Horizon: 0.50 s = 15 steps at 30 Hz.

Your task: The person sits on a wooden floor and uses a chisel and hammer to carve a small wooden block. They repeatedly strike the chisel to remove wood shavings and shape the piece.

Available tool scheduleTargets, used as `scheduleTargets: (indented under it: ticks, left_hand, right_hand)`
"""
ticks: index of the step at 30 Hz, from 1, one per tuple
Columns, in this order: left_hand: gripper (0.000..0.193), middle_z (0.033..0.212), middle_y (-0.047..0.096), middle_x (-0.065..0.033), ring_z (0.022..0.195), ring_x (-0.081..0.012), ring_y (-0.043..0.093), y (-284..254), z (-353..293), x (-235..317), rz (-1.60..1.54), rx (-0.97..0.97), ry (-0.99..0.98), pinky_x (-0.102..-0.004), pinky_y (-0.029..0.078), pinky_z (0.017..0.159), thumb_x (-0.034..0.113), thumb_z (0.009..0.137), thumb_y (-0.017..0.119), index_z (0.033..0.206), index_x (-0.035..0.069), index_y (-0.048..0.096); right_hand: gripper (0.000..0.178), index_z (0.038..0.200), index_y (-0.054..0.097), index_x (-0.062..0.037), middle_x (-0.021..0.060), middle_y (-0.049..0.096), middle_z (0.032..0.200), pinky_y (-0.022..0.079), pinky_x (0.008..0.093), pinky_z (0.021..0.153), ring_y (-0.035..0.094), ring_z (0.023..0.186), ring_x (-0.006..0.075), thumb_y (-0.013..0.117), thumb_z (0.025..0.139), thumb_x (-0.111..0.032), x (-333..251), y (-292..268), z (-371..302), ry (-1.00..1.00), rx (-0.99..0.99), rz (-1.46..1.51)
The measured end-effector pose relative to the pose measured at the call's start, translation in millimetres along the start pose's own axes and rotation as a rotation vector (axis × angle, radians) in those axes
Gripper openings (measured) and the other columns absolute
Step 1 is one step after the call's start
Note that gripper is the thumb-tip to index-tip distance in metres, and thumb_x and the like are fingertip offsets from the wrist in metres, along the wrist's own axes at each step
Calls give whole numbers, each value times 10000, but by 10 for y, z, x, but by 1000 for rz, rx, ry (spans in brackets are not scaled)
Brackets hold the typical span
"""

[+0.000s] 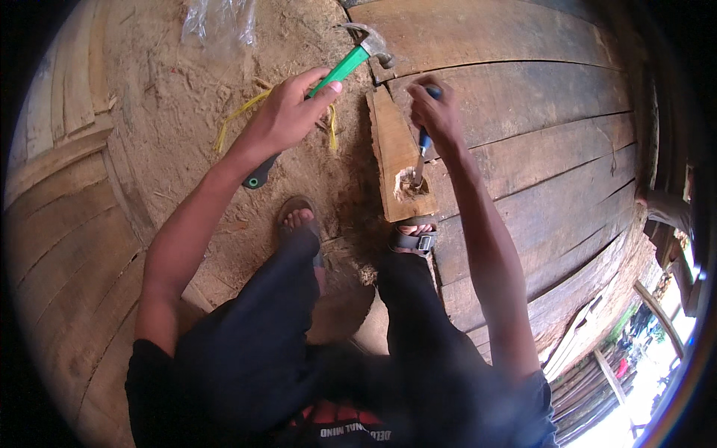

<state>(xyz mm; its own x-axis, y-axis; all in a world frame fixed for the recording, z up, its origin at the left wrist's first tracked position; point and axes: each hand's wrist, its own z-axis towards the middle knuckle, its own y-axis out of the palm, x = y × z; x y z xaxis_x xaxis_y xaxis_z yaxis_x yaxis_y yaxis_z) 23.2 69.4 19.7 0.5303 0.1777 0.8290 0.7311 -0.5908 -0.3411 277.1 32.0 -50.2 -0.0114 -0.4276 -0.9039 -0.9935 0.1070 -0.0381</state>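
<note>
My left hand is wrapped round a claw hammer with a green handle and a metal head. The hammer is raised, and its black butt end shows below my wrist. In my right hand is a chisel with a blue handle, held nearly upright. Its blade reaches down into a rough, splintered hollow cut in a wooden block. The hammer head is up and left of the chisel, apart from it. The very tip of the blade is hard to make out in the hollow.
My sandalled feet are beside and below the block. Wide planks lie at the right, more boards at the left. A yellow strap and clear plastic lie on the sawdust-covered ground.
</note>
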Motion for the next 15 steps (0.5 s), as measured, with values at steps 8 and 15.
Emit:
scheduleTargets:
  ticks: [8,15]
  left_hand:
    - [524,651,415,64,488,-19,386,-21,-115,-148,-42,-15,-120,-217,341,428,406,998,502,1358,29,441]
    - [520,658,411,65,474,-14,372,-2,-118,-122,-81,-1,-124,-211,333,408,417,1002,485,1346,27,449]
  right_hand:
    - [156,1004,604,-11,81,607,846,515,316,760,566,728,113,585,927,-146,23,-736,-2055,-125,50,105]
    - [211,915,589,-3,60,572,764,473,298,748,487,655,100,521,983,-191,78,-601,-2175,-134,330,89]
